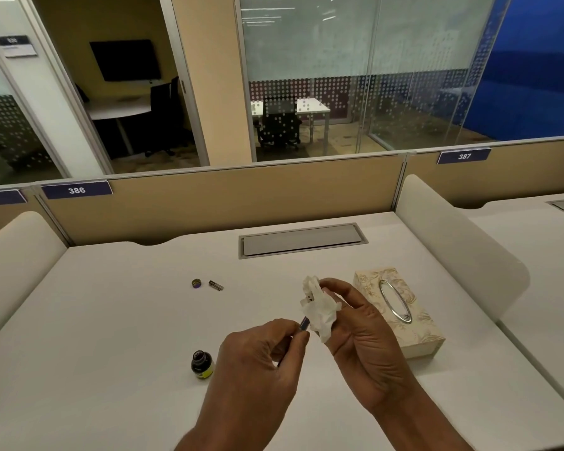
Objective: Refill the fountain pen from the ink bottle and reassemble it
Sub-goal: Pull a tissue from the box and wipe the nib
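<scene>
My left hand [261,353] pinches a thin pen part [304,322], of which only a short dark-blue end shows past the fingertips. That end goes into a crumpled white tissue [319,307], which my right hand [362,333] holds. The open ink bottle [202,364], dark glass with a yellow label, stands on the white desk [111,320] to the left of my left hand. Farther back lie the bottle's round cap [196,283] and a small metal pen piece [216,285], side by side.
A patterned tissue box [401,310] with an oval opening sits just right of my right hand. A grey cable hatch [302,239] is set into the desk at the back. Rounded white dividers [453,242] stand at both sides, with a beige partition behind.
</scene>
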A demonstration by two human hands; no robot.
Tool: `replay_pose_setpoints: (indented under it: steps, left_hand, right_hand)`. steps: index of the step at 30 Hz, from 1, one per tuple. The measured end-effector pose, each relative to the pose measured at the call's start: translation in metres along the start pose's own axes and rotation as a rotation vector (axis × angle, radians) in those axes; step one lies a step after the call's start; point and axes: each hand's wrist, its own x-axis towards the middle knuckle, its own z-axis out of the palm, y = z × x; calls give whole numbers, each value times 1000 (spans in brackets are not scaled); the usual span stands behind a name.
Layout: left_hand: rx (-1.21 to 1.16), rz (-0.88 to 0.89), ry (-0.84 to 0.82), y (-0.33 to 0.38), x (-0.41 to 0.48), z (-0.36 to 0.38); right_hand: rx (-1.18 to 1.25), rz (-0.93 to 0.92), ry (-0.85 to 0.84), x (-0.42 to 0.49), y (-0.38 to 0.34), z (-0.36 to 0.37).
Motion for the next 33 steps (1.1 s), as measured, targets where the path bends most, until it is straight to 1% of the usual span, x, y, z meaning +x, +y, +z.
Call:
replay_pose_setpoints:
  steps: [4, 7, 10, 13, 18, 24, 25, 27, 29, 33]
  left_hand:
    - [4, -6, -4, 0, -1, 2]
    - [12, -4, -2, 3, 0, 1]
    - [20, -11, -9, 4, 1, 1]
    - [34, -1, -18, 3, 1, 0]
    - [77, 24, -27, 1, 1, 1]
    - [125, 28, -56, 0, 1, 1]
    - [101, -2, -64, 1, 0, 1]
    - [-6, -120, -96, 3, 1, -1]
    - [-117, -241, -151, 5, 4, -4]
    - [-372, -426, -261, 13, 12, -11]
  right_hand:
    - [-40, -50, 71, -1, 5, 0]
    - [-64, -69, 92, -1, 6, -2]
    - [-99, -97, 96, -1, 4, -4]
    - [-125, -90, 62, -3, 1, -5]
    - [-269, -95, 76, -1, -4, -6]
    - [-205, -44, 50, 3, -6, -9]
    - [-188, -29, 46, 3, -6, -10]
    - [-146, 12, 27, 5, -6, -13]
    - [-101, 58, -5, 6, -6, -17]
    - [-16, 108, -54, 7, -6, -21]
